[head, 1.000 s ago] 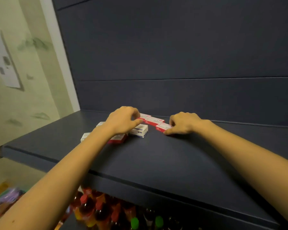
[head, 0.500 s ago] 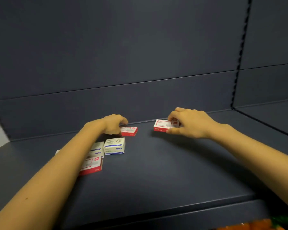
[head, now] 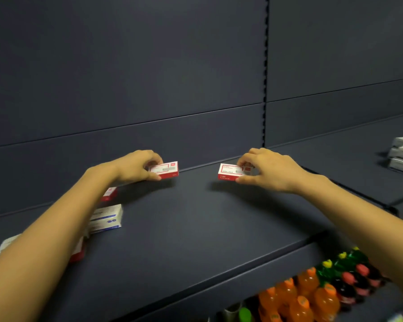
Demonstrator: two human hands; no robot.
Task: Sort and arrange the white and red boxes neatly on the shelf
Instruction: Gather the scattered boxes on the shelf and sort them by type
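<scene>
On the dark grey metal shelf [head: 196, 228], the left hand [head: 135, 167] grips one small red-and-white cardboard box [head: 166, 169] while the right hand [head: 269, 169] grips another red-and-white box [head: 229, 171].

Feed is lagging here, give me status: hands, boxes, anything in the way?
Left hand grips red box. Right hand grips second red box. Both at shelf rear. Nothing between them.

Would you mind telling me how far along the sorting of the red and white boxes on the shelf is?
Early on, it seems. Nothing looks neatly arranged yet. In hand: the left hand grips one red box and the right hand another red box, near the shelf back. Left: a white box, a third red box and others partly hidden under the left forearm lie scattered.
</scene>
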